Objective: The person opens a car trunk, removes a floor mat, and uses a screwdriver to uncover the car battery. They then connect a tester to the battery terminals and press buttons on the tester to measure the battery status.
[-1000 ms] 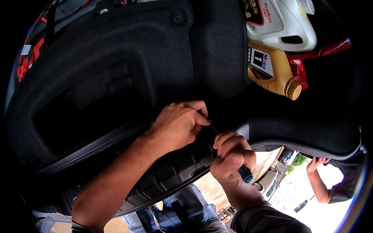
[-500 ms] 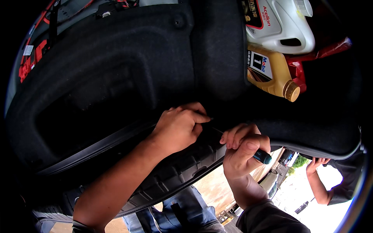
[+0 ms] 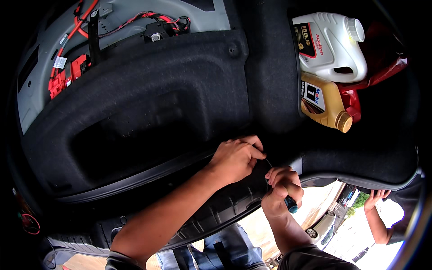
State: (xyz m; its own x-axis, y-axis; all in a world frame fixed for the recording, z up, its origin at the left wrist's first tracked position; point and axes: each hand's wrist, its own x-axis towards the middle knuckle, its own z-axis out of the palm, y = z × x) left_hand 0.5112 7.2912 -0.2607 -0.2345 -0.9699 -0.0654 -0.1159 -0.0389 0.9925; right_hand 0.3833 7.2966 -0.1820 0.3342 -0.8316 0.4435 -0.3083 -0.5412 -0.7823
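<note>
- Since a second ago, the right hand (image 3: 281,191) has slid up along the ribbed black plastic sill trim (image 3: 225,211), closer to the left hand (image 3: 236,157); the screwdriver's teal-tipped dark handle (image 3: 290,204) now points down and outward.
- Left hand is closed, fingertips pinching the edge of the black felt boot lining (image 3: 148,112) where it meets the trim.
- Right hand is clamped round the screwdriver, its thin shaft running up toward the left fingertips.
- Lining looks still seated; whatever is being pried seems unfinished.
- White plastic jug (image 3: 330,45) and gold oil bottle (image 3: 321,101) lie in the side pocket, unmoved.
- Another person's hand (image 3: 377,198) grips the boot edge at the right.
</note>
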